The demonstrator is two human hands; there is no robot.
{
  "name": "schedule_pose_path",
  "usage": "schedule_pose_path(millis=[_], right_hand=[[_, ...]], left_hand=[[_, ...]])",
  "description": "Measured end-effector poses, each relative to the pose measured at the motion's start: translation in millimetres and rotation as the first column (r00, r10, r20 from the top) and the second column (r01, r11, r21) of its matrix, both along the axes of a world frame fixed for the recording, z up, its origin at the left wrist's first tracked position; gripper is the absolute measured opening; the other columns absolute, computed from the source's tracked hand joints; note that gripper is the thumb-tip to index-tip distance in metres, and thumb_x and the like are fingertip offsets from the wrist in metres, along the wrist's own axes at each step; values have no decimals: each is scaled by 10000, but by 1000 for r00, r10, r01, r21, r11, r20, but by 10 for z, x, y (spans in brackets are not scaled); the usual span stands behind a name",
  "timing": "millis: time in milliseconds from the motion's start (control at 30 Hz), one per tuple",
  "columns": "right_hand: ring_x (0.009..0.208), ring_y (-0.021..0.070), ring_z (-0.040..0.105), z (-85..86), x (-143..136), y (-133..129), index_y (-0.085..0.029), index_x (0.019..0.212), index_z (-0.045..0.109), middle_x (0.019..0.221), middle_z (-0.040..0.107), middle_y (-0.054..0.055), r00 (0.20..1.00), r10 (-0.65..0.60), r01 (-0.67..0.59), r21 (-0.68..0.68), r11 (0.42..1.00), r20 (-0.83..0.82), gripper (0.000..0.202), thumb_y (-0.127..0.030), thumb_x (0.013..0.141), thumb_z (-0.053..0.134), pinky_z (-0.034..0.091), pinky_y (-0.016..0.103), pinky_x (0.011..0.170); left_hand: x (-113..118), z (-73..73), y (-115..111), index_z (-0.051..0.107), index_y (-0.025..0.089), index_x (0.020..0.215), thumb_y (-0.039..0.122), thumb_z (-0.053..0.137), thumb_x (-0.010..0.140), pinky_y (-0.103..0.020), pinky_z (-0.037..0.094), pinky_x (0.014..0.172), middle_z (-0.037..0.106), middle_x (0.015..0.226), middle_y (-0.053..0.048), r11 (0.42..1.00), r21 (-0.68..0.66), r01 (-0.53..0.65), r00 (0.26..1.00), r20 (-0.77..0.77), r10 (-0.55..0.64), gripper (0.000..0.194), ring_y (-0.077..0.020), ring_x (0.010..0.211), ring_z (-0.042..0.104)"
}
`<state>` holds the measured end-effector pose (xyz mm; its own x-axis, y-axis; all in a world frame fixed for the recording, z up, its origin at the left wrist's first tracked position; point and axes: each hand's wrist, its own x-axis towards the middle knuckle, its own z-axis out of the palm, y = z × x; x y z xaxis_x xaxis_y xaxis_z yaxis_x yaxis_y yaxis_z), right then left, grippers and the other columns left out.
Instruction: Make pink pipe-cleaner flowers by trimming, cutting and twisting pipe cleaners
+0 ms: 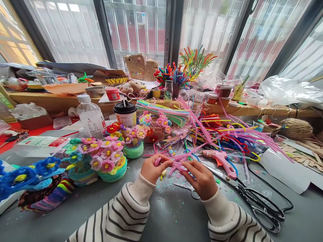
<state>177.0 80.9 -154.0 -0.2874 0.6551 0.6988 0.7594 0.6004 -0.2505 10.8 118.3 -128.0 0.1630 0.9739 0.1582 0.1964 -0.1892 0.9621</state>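
My left hand (153, 169) and my right hand (200, 177) meet over the middle of the grey table. Both are closed, fingertips pinching a pink pipe cleaner (178, 165) between them. A pink loop shows at my left fingers. Just below the hands lie small scissors (185, 187), partly hidden by my right hand. A small yellow piece (163, 174) is near my left fingertips. To the right of my right hand rests a pink glue gun (223, 161). Behind the hands spreads a heap of loose pipe cleaners (202, 127), many of them pink.
Several pots of pipe-cleaner flowers (111, 158) stand on the left, near a plastic bottle (89, 116) and a black-lidded cup (125, 114). Large black-handled scissors (262, 205) and a black cord (286, 201) lie on the right. A cluttered wooden ledge (148, 105) runs behind.
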Motion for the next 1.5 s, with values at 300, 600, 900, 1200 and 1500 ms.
schedule_pose_path(millis=[300, 600, 900, 1200, 1500], right_hand=[[612, 155, 530, 47, 1, -3, -131, 773, 601, 656, 579, 67, 1000, -10, 9, -30, 1000, -25, 133, -195, 741, 488, 439, 263, 571], [667, 169, 537, 22, 40, 16, -122, 861, 589, 721, 590, 85, 998, -40, 39, -18, 999, -51, 184, -219, 725, 513, 439, 281, 612], [610, 150, 532, 28, 37, 4, -157, 793, 599, 663, 582, 60, 999, -46, 46, -14, 999, -17, 148, -214, 751, 470, 433, 261, 578], [601, 149, 530, 26, 22, 3, -153, 773, 588, 656, 568, 58, 995, -57, 52, -53, 997, -88, 132, -212, 745, 473, 432, 260, 569], [550, 128, 499, 96, -3, -18, -162, 747, 584, 632, 539, 37, 942, -41, -21, -180, 983, -334, 116, -243, 707, 513, 414, 232, 476]], left_hand=[[13, 8, -27, 577, 135, 582, 305, 607, 553, -202, 414, 535, 585, 571, -9, 999, 32, 5, 999, -39, -4, 175, -109, 554, 523], [-20, -2, -6, 564, 142, 600, 321, 601, 557, -189, 397, 511, 570, 559, 6, 999, 29, -34, 999, -23, 34, 188, -95, 532, 502], [-7, -1, -10, 569, 141, 593, 315, 605, 549, -195, 403, 528, 576, 567, 0, 999, 23, -36, 999, -18, 36, 183, -99, 540, 503], [-4, 15, -29, 566, 139, 590, 307, 607, 548, -185, 398, 509, 569, 554, 7, 999, 14, -33, 999, -6, 33, 178, -89, 517, 496], [-21, 21, -19, 567, 143, 600, 307, 600, 559, -192, 412, 522, 584, 568, 4, 999, 35, -40, 999, 24, 39, 172, -96, 533, 515]])
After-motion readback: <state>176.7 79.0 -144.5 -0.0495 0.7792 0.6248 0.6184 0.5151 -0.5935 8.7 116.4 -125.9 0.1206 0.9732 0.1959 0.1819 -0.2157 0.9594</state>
